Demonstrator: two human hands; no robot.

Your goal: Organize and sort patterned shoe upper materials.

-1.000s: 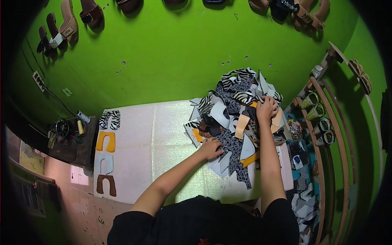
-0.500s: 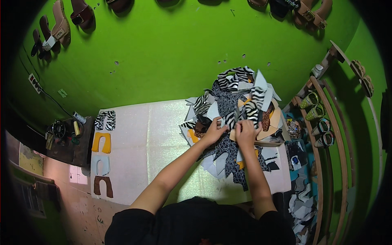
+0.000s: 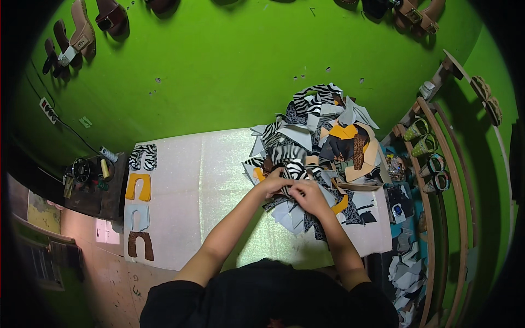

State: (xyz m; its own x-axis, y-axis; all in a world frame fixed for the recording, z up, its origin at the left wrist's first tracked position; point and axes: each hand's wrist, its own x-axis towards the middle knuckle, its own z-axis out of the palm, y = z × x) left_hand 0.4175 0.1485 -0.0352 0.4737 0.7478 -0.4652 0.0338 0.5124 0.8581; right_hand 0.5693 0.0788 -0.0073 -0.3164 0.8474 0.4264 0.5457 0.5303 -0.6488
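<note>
My left hand [image 3: 272,183] and my right hand [image 3: 308,195] are close together at the near side of a heap of cut material scraps [image 3: 295,134]. Both are closed on a zebra-print scrap [image 3: 296,169] between them, its lower part partly hidden by my fingers. Grey, white, black and dark patterned scraps lie around and beneath my hands. To their right are a yellow scrap [image 3: 343,132] and a leopard-print scrap [image 3: 359,150], by an open box [image 3: 363,187].
Along the table's left edge lie U-shaped pieces in a column: zebra-print [image 3: 134,158], yellow [image 3: 130,187], pale grey [image 3: 135,217] and brown [image 3: 133,246]. A wooden rack with sandals [image 3: 424,146] stands right. A dark side table [image 3: 101,199] holds spools at left.
Both hands have come nearer and left with the zebra-print material. Pieces that covered the right of the heap have shifted, baring the yellow and leopard-print scraps.
</note>
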